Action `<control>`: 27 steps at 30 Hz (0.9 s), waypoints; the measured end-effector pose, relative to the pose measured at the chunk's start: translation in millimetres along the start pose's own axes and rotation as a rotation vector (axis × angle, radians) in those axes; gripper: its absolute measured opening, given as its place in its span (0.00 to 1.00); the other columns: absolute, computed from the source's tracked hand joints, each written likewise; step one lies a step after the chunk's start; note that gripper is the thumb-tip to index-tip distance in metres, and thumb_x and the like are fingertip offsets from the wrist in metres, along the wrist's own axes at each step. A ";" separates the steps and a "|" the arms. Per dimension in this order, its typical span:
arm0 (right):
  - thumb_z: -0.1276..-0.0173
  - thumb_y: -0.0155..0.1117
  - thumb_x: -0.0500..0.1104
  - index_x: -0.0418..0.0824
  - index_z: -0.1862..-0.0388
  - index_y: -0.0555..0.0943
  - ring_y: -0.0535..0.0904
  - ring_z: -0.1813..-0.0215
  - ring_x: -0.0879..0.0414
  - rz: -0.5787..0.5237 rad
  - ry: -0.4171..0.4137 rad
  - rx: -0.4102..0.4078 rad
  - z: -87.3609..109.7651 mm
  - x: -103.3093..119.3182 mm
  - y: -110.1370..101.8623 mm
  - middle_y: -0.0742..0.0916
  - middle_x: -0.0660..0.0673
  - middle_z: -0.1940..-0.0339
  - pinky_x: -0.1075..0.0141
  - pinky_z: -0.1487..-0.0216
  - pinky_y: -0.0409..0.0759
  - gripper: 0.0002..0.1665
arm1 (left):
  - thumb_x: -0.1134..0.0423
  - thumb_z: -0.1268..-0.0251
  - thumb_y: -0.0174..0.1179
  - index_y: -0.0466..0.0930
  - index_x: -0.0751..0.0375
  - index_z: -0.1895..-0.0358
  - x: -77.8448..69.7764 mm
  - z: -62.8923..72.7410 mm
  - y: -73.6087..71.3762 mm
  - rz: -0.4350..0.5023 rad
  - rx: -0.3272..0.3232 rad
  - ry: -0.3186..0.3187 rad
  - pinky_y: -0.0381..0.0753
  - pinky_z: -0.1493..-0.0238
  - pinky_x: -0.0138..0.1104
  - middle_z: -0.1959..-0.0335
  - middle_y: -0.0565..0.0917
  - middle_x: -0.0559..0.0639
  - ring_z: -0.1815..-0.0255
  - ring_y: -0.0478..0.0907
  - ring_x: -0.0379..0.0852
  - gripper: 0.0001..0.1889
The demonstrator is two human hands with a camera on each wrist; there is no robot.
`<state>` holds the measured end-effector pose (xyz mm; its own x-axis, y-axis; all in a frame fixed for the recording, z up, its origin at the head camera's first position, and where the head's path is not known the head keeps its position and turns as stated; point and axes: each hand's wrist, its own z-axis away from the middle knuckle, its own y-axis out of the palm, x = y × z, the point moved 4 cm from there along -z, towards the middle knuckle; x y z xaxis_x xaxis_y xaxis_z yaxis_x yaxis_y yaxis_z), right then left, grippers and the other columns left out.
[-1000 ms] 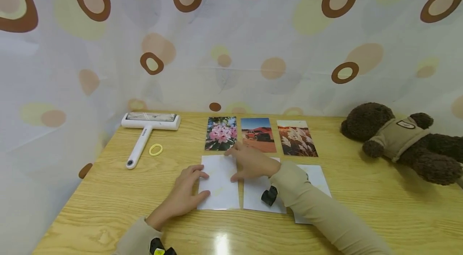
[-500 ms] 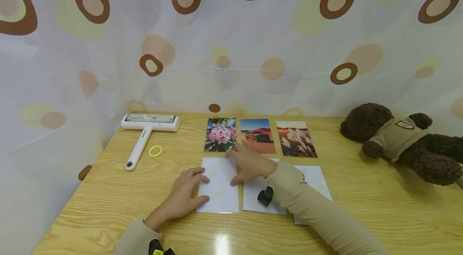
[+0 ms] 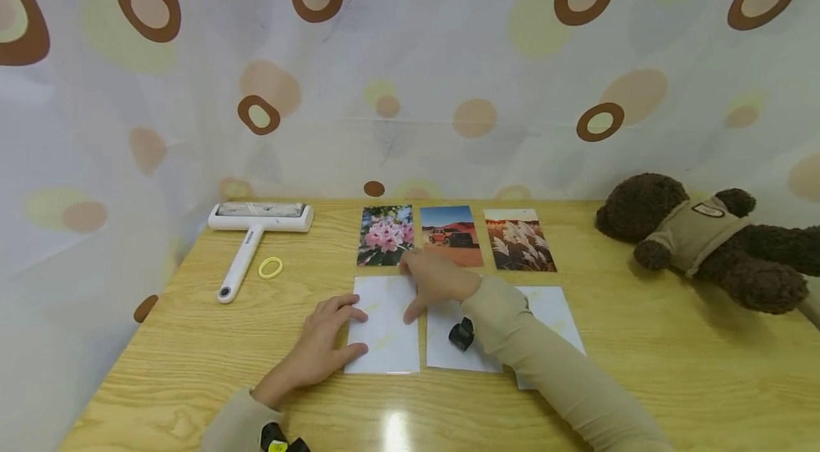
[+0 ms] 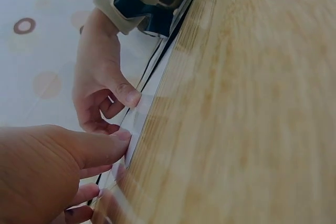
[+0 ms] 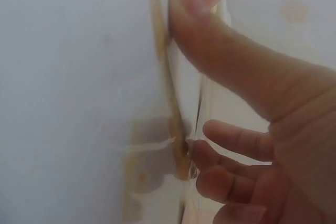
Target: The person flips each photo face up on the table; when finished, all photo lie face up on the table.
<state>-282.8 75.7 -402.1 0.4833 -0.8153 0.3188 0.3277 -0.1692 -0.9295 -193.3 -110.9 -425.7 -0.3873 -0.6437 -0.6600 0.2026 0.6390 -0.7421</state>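
Observation:
A white card [image 3: 384, 338] with faint yellowish marks lies flat in front of me, leftmost of three in a row. My left hand [image 3: 323, 338] rests its fingertips and thumb along the card's left edge, fingers loosely bent. On the other side, my right hand [image 3: 442, 280] reaches across the middle white card [image 3: 464, 359], its thumb at the leftmost card's right edge and its forefinger by the top right corner. In the right wrist view the thumb [image 5: 210, 40] stands apart from the bent fingers. The right white card [image 3: 547, 309] is partly hidden under the right sleeve.
Behind the white cards lie three photo cards: pink flowers [image 3: 386, 235], a red off-road car [image 3: 451, 236] and pampas grass [image 3: 520, 240]. A lint roller [image 3: 250, 238] and a yellow ring [image 3: 270, 267] are at left. A brown teddy bear [image 3: 705, 242] lies at right.
The head view has shifted slightly. Both hands stay at the leftmost white card, with hardly any movement of the fingers.

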 end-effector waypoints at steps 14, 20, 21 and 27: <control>0.56 0.81 0.57 0.39 0.41 0.73 0.76 0.50 0.51 0.009 -0.096 -0.078 1.9 2.7 0.0 0.78 0.42 0.50 0.52 0.40 0.72 0.47 | 0.65 0.45 0.69 0.77 0.59 0.50 2.0 1.6 -1.1 0.032 -0.064 -0.004 0.58 0.38 0.60 0.35 0.72 0.58 0.34 0.63 0.60 0.18; 0.58 0.82 0.57 0.40 0.44 0.75 0.75 0.52 0.53 0.022 -0.091 -0.073 0.7 6.9 -2.0 0.79 0.45 0.54 0.52 0.39 0.70 0.45 | 0.64 0.44 0.69 0.79 0.56 0.53 2.9 2.9 -2.5 0.021 -0.052 -0.004 0.59 0.40 0.60 0.35 0.72 0.57 0.34 0.63 0.60 0.15; 0.58 0.82 0.57 0.40 0.44 0.75 0.76 0.53 0.53 0.017 -0.092 -0.069 -0.3 7.0 -2.0 0.80 0.45 0.54 0.53 0.40 0.72 0.45 | 0.64 0.44 0.69 0.79 0.56 0.53 3.2 3.0 -2.6 0.019 -0.051 -0.006 0.59 0.39 0.60 0.35 0.72 0.57 0.34 0.63 0.60 0.15; 0.61 0.83 0.58 0.40 0.44 0.75 0.78 0.51 0.51 0.027 -0.058 -0.035 -9.9 2.3 -0.6 0.82 0.44 0.52 0.57 0.47 0.76 0.46 | 0.67 0.44 0.68 0.79 0.57 0.52 3.3 1.6 -1.5 0.008 -0.046 0.008 0.58 0.38 0.61 0.34 0.71 0.58 0.33 0.63 0.60 0.16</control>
<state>-289.9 68.5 -402.6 0.5381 -0.7867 0.3025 0.2860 -0.1672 -0.9435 -193.4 -114.6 -427.0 -0.3933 -0.6351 -0.6647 0.1647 0.6627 -0.7306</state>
